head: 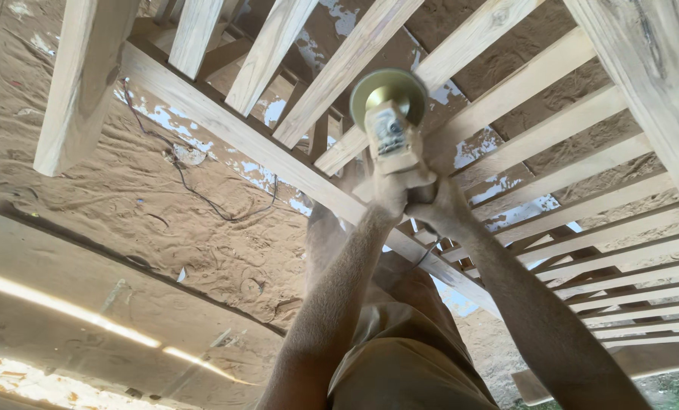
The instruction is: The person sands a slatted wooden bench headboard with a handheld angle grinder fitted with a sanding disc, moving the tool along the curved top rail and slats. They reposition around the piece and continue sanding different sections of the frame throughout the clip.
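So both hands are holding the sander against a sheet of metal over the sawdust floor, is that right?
Not metal. In the head view both hands, left and right, hold the sander against a wooden slatted frame over the sawdust floor.

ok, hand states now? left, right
Left hand: closed on the body of the sander, whose disc is at a slat of the wooden frame.
Right hand: closed on the sander's rear.
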